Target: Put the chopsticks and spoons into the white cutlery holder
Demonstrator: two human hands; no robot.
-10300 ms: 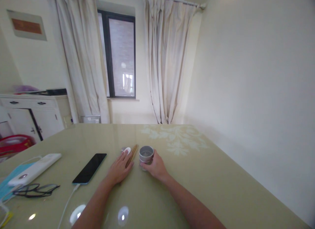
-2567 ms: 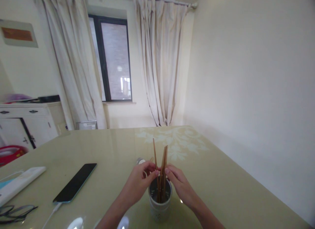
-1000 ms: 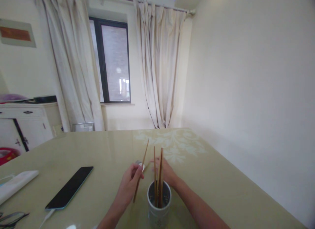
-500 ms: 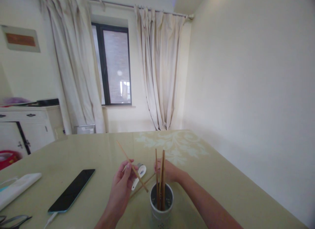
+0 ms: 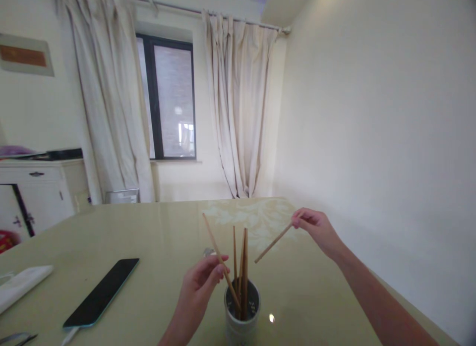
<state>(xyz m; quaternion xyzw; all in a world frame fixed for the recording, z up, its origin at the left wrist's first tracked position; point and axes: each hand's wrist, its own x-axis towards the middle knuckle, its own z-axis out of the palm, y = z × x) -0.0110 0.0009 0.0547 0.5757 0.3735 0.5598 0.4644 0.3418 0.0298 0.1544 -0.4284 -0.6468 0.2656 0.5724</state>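
Observation:
A pale round holder (image 5: 241, 322) stands on the yellow-green table (image 5: 148, 247) near its front edge, with several wooden chopsticks (image 5: 243, 266) upright in it. My left hand (image 5: 197, 291) pinches one chopstick (image 5: 217, 252) whose lower end dips into the holder and whose top leans left. My right hand (image 5: 316, 227) is raised to the right of the holder, closed on another chopstick (image 5: 273, 243) that slants down toward the holder, its tip in the air. A small white spoon (image 5: 208, 251) is mostly hidden behind my left hand.
A black phone (image 5: 100, 292) lies on a charging cable at the left. A white flat device (image 5: 20, 281) sits at the table's left edge. A white cabinet (image 5: 40, 187) stands beyond, with curtains and a window behind. A bare wall runs along the right.
My right hand has lifted a chopstick off the table and swung up to the right. My left hand has turned its chopstick and lowered the tip into the holder.

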